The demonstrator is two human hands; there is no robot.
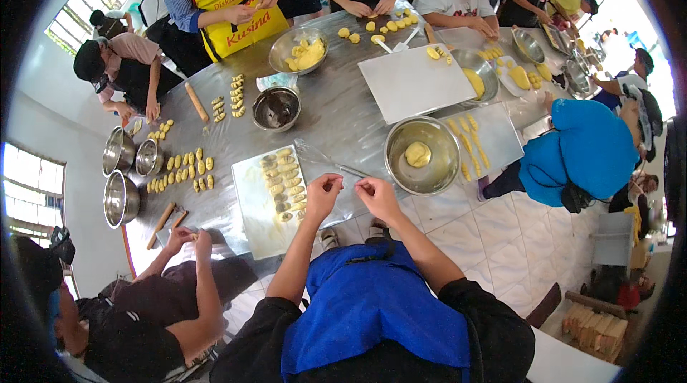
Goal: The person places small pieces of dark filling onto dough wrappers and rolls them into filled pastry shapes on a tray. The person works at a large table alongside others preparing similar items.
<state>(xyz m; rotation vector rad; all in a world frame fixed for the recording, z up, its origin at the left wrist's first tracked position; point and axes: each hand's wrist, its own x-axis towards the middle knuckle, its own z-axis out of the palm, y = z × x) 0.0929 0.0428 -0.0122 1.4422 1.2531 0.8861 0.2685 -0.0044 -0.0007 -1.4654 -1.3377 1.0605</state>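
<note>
Hovering over the near edge of the metal table (336,107), the left hand (325,195) and the right hand (377,195) are facing each other just apart. Fingers on both are bending in toward the thumbs; I cannot tell whether the tips are fully closing or pinching something small.

Beside the left hand, a white board (252,197) is lying by the table's near edge, and shaped dough pieces (284,181) are sitting on it in rows, crowding toward its right edge and running from its far edge toward its near one. A thin metal tool (351,170) is resting beyond the hands.

To the right, a steel bowl (398,141) is standing by the near edge, holding a dough ball (417,154). Past it, dough strips (465,143) are lying on a pale tray (503,134) by the table's near right part.

Judging by this, the shaping is standing partway: many pieces are looking formed, while the ball and strips are seemingly still waiting to be worked. The board's left side is remaining bare. Toward the far edge, another bowl (319,65) is holding yellow dough (306,54), probably also unshaped.
</note>
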